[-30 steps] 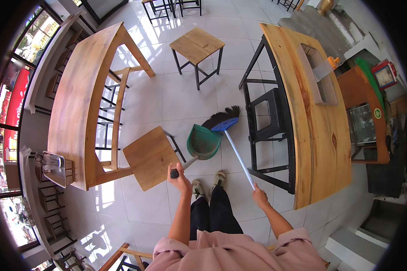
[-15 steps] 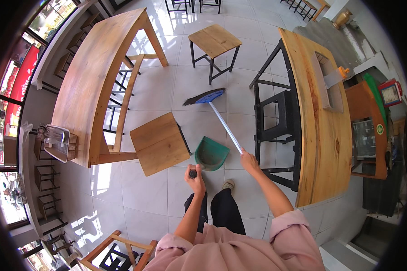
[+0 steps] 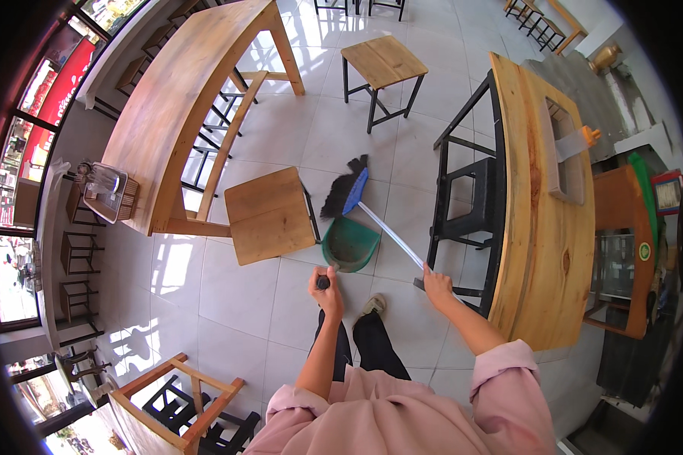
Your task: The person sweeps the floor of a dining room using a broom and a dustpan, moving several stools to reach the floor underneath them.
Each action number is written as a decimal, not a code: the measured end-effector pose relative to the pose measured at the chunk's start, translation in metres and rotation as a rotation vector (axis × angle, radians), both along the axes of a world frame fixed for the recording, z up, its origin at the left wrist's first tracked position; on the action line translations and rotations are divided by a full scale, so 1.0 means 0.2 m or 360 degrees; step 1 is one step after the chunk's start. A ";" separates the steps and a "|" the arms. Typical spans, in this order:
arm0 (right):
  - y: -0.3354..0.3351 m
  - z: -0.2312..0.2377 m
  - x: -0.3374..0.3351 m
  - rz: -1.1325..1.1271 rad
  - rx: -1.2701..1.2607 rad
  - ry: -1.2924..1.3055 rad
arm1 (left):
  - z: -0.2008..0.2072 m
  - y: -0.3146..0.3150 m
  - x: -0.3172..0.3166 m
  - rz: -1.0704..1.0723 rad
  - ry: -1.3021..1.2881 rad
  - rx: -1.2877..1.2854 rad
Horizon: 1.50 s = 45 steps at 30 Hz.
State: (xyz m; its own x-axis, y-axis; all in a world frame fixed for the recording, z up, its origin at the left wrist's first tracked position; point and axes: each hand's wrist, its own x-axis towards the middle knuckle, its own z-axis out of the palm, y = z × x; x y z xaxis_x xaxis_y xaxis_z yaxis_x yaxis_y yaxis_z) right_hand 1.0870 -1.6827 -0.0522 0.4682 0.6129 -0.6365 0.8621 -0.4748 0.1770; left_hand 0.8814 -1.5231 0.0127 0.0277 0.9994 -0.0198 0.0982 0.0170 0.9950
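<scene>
My left hand point(image 3: 326, 292) is closed round the dark handle of a green dustpan point(image 3: 352, 244), whose pan rests on the tiled floor just ahead of my feet. Specks of dirt show inside the pan. In my right hand point(image 3: 438, 287) I grip the pale shaft of a broom point(image 3: 391, 235). Its blue head with dark bristles point(image 3: 343, 189) is down at the floor, turned on edge just beyond the dustpan's far left rim. Whether the bristles touch the pan I cannot tell.
Left of the dustpan stands a wooden stool point(image 3: 269, 216), with another stool point(image 3: 384, 62) farther ahead. A long wooden table point(image 3: 182, 114) runs along the left. On the right, a wooden table point(image 3: 539, 250) has a black plastic stool point(image 3: 470, 197) beneath it.
The broom head has come nearer to the dustpan and swung round, its bristles now pointing up and left. My right hand has shifted slightly right and nearer my body.
</scene>
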 end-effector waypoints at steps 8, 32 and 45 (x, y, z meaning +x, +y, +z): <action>-0.24 0.29 0.24 -0.0203 0.0011 0.0069 | -0.03 -0.10 -0.04 -0.0014 0.0058 -0.0003; 0.21 0.01 0.49 -0.1444 0.0569 0.0467 | -0.11 0.10 0.16 -0.0194 0.0187 0.0158; -0.37 0.25 -0.59 -0.1258 0.0174 0.0798 | -0.11 0.07 0.13 -0.0379 0.0186 0.0164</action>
State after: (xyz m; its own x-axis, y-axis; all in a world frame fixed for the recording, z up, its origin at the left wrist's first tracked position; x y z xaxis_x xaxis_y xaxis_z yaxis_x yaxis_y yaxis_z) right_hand 0.9697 -1.7565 -0.0017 0.4609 0.3028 -0.8342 0.2468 -0.9467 -0.2072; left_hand 0.9076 -1.5092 -0.0089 0.2653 0.9620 0.0647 0.2018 -0.1211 0.9719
